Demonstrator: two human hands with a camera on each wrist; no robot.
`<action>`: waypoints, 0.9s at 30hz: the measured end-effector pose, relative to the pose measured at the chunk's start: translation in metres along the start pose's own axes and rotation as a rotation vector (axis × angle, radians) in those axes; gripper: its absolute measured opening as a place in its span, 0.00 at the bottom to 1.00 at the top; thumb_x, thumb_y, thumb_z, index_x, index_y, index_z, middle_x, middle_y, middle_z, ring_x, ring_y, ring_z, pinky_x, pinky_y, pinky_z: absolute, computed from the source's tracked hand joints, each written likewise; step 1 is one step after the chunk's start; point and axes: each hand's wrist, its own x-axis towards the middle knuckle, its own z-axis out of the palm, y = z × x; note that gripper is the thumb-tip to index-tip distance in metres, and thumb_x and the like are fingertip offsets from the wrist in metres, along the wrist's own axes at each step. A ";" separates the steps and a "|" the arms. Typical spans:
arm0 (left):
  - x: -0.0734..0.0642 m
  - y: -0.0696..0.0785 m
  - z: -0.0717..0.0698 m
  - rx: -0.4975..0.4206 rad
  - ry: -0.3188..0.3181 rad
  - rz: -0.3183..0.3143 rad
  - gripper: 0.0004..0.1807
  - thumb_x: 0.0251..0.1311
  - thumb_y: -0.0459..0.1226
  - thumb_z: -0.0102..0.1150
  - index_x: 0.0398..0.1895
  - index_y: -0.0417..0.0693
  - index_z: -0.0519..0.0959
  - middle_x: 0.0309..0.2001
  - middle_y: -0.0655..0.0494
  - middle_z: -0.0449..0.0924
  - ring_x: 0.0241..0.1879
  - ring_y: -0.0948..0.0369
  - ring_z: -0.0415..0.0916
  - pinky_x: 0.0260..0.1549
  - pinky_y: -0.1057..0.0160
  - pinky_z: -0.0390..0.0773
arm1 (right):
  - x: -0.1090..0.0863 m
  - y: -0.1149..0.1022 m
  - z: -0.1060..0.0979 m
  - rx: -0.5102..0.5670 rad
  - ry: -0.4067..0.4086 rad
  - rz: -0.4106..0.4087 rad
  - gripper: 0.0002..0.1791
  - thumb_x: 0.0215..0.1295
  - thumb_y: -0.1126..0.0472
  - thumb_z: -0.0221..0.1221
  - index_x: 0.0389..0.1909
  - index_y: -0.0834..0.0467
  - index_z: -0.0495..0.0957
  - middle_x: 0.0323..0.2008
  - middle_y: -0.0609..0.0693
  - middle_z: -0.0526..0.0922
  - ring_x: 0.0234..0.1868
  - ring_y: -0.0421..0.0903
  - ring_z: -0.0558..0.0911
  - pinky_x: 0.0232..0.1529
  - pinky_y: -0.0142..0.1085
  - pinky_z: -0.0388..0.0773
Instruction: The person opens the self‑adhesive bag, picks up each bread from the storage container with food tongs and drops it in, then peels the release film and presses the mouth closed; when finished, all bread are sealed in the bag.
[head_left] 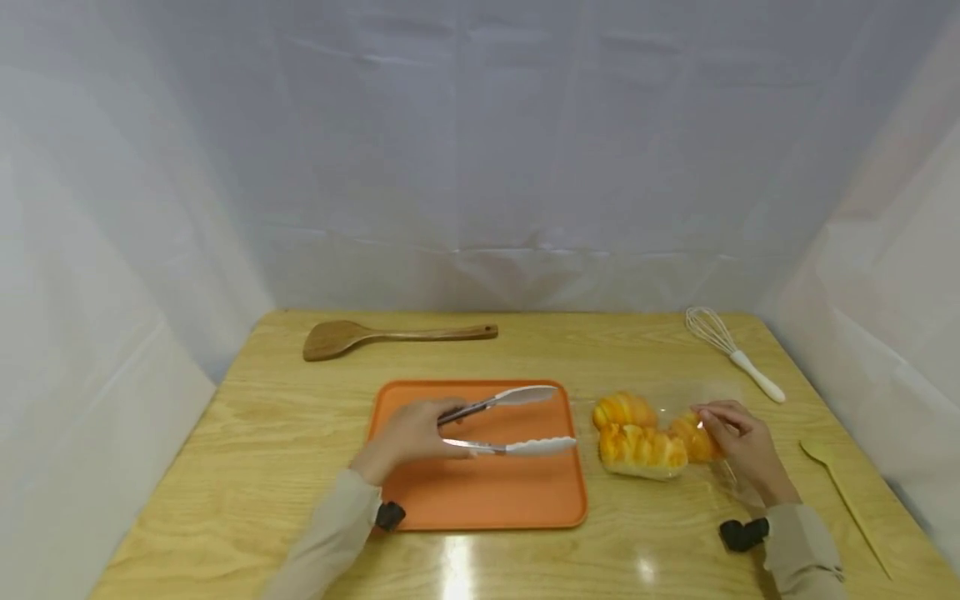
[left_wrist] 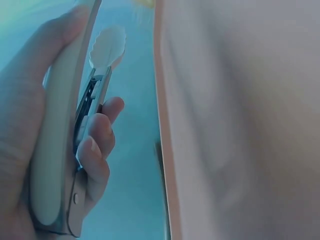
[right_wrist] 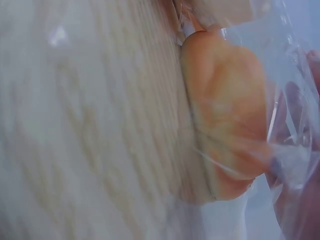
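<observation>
My left hand (head_left: 414, 429) grips a pair of metal tongs (head_left: 540, 447) above the orange tray. The arms of the tongs are spread apart and their scalloped tips point right, with nothing between them. In the left wrist view the thumb lies along one handle of the tongs (left_wrist: 55, 130) and the fingers curl round the other. My right hand (head_left: 742, 442) pinches the clear plastic bag (right_wrist: 295, 145) at its right side. Several golden bread rolls (head_left: 643, 450) lie in the bag on the table; one roll (right_wrist: 227, 110) shows close up in the right wrist view.
The orange tray (head_left: 495, 504) lies at the middle front of the wooden table (head_left: 225, 467), left of the bread. A wooden spatula (head_left: 397, 335) rests at the back left. A whisk (head_left: 738, 354) is at the back right, and a yellow-green spoon (head_left: 847, 500) lies along the right side.
</observation>
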 end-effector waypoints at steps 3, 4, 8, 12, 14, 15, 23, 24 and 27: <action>-0.023 -0.016 -0.011 -0.005 0.076 -0.044 0.39 0.43 0.57 0.74 0.59 0.52 0.78 0.41 0.54 0.82 0.31 0.60 0.69 0.32 0.61 0.70 | 0.000 0.000 -0.001 -0.035 -0.019 0.006 0.13 0.72 0.68 0.52 0.48 0.73 0.79 0.42 0.26 0.77 0.45 0.24 0.74 0.48 0.13 0.71; -0.032 -0.022 -0.015 -0.011 0.098 -0.062 0.38 0.43 0.57 0.74 0.59 0.52 0.78 0.37 0.55 0.81 0.29 0.62 0.67 0.30 0.63 0.69 | 0.000 0.000 -0.002 -0.045 -0.027 0.005 0.13 0.72 0.68 0.52 0.48 0.73 0.79 0.42 0.26 0.76 0.46 0.23 0.74 0.49 0.12 0.70; -0.066 -0.044 -0.031 -0.022 0.171 -0.159 0.39 0.45 0.56 0.73 0.60 0.48 0.77 0.23 0.57 0.71 0.21 0.65 0.61 0.21 0.67 0.65 | -0.001 -0.001 -0.003 -0.079 -0.044 -0.001 0.14 0.72 0.67 0.52 0.49 0.72 0.79 0.43 0.27 0.76 0.46 0.23 0.73 0.48 0.13 0.71; -0.099 -0.061 -0.046 -0.050 0.251 -0.287 0.40 0.48 0.55 0.72 0.62 0.43 0.74 0.21 0.57 0.70 0.20 0.65 0.63 0.19 0.68 0.66 | -0.003 -0.003 -0.004 -0.095 -0.053 0.014 0.15 0.73 0.64 0.52 0.50 0.70 0.80 0.43 0.29 0.77 0.45 0.24 0.73 0.45 0.14 0.72; -0.114 -0.068 -0.053 -0.048 0.293 -0.356 0.41 0.50 0.56 0.71 0.63 0.43 0.73 0.24 0.55 0.74 0.22 0.64 0.66 0.20 0.68 0.68 | -0.004 -0.004 -0.004 -0.100 -0.056 0.025 0.15 0.73 0.63 0.52 0.51 0.70 0.80 0.43 0.29 0.77 0.44 0.24 0.73 0.44 0.14 0.72; -0.121 -0.071 -0.057 -0.044 0.314 -0.389 0.41 0.51 0.56 0.70 0.63 0.42 0.72 0.27 0.54 0.76 0.23 0.64 0.67 0.21 0.68 0.69 | -0.004 -0.005 -0.004 -0.099 -0.056 0.030 0.15 0.74 0.63 0.52 0.51 0.69 0.79 0.43 0.28 0.77 0.44 0.24 0.73 0.44 0.14 0.72; -0.168 -0.096 -0.065 -0.022 0.478 -0.600 0.53 0.52 0.60 0.67 0.70 0.32 0.60 0.48 0.33 0.79 0.35 0.52 0.75 0.30 0.61 0.74 | -0.004 -0.004 -0.002 -0.105 -0.041 0.016 0.14 0.72 0.65 0.53 0.51 0.71 0.79 0.43 0.25 0.76 0.45 0.22 0.73 0.44 0.14 0.72; -0.171 -0.099 -0.065 -0.019 0.493 -0.619 0.54 0.51 0.61 0.67 0.70 0.31 0.60 0.49 0.31 0.78 0.37 0.49 0.75 0.30 0.58 0.76 | -0.004 -0.003 -0.002 -0.106 -0.039 0.012 0.14 0.72 0.66 0.53 0.50 0.71 0.79 0.43 0.25 0.76 0.45 0.22 0.73 0.43 0.14 0.72; -0.178 -0.107 -0.063 -0.010 0.541 -0.668 0.55 0.51 0.61 0.66 0.69 0.29 0.59 0.49 0.28 0.77 0.40 0.44 0.75 0.34 0.51 0.78 | -0.003 -0.003 -0.002 -0.101 -0.039 0.008 0.14 0.72 0.66 0.53 0.50 0.71 0.79 0.43 0.24 0.76 0.45 0.22 0.74 0.43 0.13 0.72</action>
